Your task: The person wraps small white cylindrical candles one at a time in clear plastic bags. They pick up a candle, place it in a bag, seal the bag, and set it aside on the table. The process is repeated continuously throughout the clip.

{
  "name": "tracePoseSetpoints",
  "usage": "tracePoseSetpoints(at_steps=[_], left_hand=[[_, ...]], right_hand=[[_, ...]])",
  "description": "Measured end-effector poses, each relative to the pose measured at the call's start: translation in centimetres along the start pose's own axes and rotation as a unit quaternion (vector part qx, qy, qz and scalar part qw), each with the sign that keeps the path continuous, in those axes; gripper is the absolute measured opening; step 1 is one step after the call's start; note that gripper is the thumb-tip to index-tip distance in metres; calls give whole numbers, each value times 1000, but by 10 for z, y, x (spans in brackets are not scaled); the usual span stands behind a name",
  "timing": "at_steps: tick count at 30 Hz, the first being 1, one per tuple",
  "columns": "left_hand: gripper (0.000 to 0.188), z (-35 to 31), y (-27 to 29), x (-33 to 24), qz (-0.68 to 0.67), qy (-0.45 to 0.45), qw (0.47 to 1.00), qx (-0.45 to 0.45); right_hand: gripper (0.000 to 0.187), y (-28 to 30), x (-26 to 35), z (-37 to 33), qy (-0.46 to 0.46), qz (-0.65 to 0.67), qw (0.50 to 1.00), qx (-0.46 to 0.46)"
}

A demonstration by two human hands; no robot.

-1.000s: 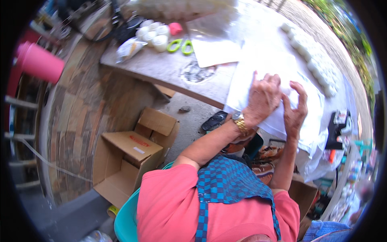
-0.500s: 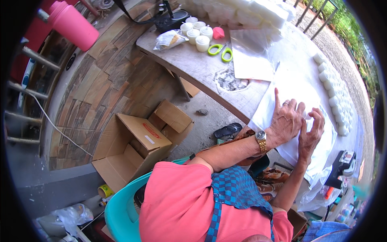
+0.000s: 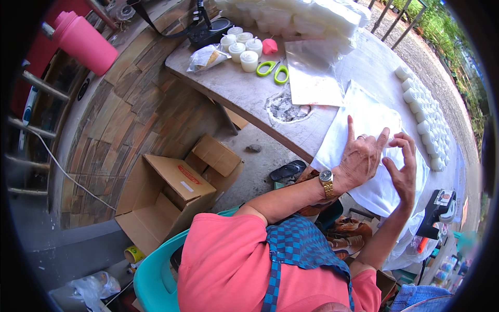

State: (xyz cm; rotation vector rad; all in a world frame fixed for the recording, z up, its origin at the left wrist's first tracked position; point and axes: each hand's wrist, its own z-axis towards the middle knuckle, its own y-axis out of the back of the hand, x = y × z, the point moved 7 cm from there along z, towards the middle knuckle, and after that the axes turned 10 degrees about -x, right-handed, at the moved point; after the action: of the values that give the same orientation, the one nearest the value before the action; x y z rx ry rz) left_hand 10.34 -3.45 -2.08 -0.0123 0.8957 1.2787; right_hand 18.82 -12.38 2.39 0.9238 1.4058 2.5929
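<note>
Over a white cloth [image 3: 338, 138] at the table's right side, my two hands work close together. My left hand [image 3: 360, 162], with a gold watch [image 3: 326, 183] at the wrist, is palm down; one outer finger points up while the others bend toward a small pale item. That item is washed out by glare, so its kind is unclear. Facing it, my right hand [image 3: 403, 169] curls its fingers and thumb around the same pale spot. A clear plastic sheet [image 3: 314, 78] lies just beyond the cloth, with green-handled scissors [image 3: 273, 71] to its left.
Small white candle-like cups [image 3: 249, 61] stand at the far left beside a pink piece [image 3: 270, 46] and a foil packet [image 3: 208, 57]. Wrapped white stacks [image 3: 301, 18] fill the back. More white cups [image 3: 423, 117] line the right edge. An opened cardboard box [image 3: 176, 182] sits on the floor.
My right thumb and fingers have spread farther apart, and my left fingers have straightened somewhat. The whole view has shifted, so the table's things sit a little farther left.
</note>
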Motion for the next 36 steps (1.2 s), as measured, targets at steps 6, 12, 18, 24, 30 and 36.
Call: tracePoseSetpoints(at_steps=[6, 12, 18, 24, 30, 36], left_hand=[[56, -2, -4, -3, 2, -20, 1000, 20], [58, 2, -9, -11, -49, -30, 998, 30], [58, 3, -6, -2, 6, -24, 999, 27], [59, 2, -5, -3, -6, -17, 999, 40], [59, 2, -9, -5, -19, -17, 999, 41], [59, 1, -1, -2, -52, -4, 998, 40]], right_hand=[[79, 110, -198, 17, -123, -302, 916, -235], [91, 144, -431, -64, -480, -359, 753, -272], [64, 110, -265, -26, -382, -317, 813, -305], [57, 105, -225, -37, -338, -373, 823, -263], [51, 105, -139, -41, -218, -324, 868, -308], [49, 27, 0, -65, -166, 190, 940, -229]])
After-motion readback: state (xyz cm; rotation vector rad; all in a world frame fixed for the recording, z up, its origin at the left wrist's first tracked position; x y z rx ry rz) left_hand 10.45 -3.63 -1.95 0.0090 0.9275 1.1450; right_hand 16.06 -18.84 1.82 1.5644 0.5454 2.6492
